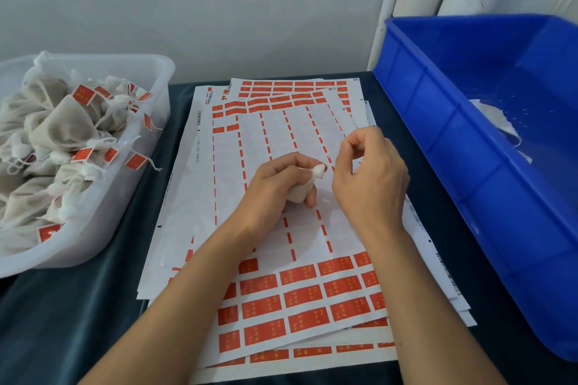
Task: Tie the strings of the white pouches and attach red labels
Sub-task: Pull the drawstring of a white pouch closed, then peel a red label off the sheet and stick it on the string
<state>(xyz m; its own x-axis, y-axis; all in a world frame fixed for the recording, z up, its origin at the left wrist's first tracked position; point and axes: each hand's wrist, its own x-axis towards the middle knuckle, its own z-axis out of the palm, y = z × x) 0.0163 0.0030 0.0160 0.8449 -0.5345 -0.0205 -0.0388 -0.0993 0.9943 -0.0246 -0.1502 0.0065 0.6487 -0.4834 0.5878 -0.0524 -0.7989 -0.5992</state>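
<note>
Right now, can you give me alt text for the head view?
The left hand grips a small white pouch while the right hand pinches its string taut above sheets of red labels. A clear tub of tagged pouches sits left, a blue bin right.

white pouch (pixel 305 189) gripped, neck gathered
</note>
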